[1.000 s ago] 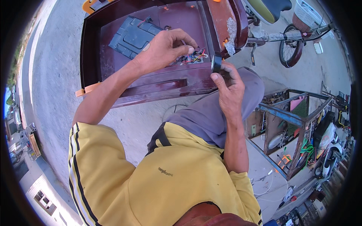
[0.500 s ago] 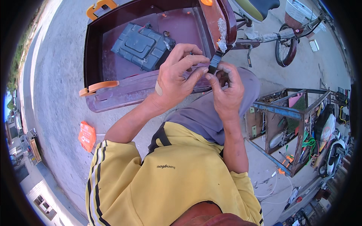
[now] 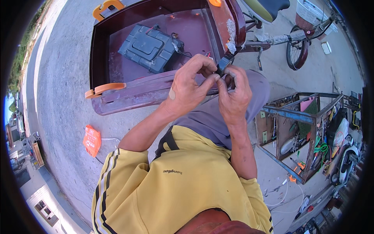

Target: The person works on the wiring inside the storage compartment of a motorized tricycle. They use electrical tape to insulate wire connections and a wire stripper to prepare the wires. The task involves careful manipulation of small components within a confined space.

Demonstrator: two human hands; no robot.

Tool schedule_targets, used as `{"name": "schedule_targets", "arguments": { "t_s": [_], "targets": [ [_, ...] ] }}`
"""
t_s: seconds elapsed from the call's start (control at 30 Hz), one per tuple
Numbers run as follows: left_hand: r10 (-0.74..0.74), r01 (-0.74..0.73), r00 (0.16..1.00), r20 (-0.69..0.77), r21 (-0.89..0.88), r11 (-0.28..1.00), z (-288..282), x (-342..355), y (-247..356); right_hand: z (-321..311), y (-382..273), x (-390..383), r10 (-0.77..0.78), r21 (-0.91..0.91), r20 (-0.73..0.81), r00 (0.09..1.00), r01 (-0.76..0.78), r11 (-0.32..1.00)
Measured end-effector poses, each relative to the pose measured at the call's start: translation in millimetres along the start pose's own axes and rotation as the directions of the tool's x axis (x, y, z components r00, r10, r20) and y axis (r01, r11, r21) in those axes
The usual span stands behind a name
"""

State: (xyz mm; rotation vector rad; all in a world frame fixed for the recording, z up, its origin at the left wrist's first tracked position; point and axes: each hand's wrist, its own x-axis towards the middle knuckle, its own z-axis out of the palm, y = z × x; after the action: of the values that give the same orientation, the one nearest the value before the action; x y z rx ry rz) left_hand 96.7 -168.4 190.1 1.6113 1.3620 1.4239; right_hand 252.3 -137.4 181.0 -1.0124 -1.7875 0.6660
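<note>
Over the near edge of the maroon cargo box (image 3: 132, 102) my two hands meet. My left hand (image 3: 191, 80), with a plaster near the wrist, is closed in a pinch at a small black band-like piece (image 3: 223, 63). On its right side my right hand (image 3: 235, 93) closes its thumb and fingers on the same piece, hiding much of it. Fingertips of both hands nearly touch below it. Inside the box lies a dark grey plastic battery case (image 3: 146, 47), left of my hands, with thin wires at its right end.
The box belongs to a tricycle with a saddle (image 3: 263, 9) and front wheel (image 3: 297, 48) at the upper right. A metal tool rack (image 3: 288, 113) full of tools stands to my right. An orange bag (image 3: 92, 141) lies on the ground at left. Orange handles (image 3: 111, 86) stick out along the box.
My left hand's fingers have curled in and its thumb has come closer to the right thumb. The black piece is more covered now. The whole view has shifted slightly.
</note>
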Motion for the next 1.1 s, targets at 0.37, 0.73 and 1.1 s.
{"name": "schedule_targets", "arguments": {
  "t_s": [0.37,0.73,1.1],
  "targets": [
    [-0.065,0.059,0.996,-0.056,-0.099,0.993,9.6,-5.5,-0.4,3.3,-2.1,-1.5,0.021,-0.046,0.003,1.0,-0.021,0.999],
    [-0.117,0.099,0.988,-0.1,-0.162,0.982,15.5,-8.4,-0.9,5.9,-3.7,-0.1,0.007,-0.049,-0.014,1.0,-0.007,0.999],
    [-0.043,0.04,0.993,-0.111,-0.022,0.999,15.8,-9.5,-1.5,6.6,-6.7,1.3,0.014,-0.085,-0.026,1.0,-0.016,0.996]
  ]
}}
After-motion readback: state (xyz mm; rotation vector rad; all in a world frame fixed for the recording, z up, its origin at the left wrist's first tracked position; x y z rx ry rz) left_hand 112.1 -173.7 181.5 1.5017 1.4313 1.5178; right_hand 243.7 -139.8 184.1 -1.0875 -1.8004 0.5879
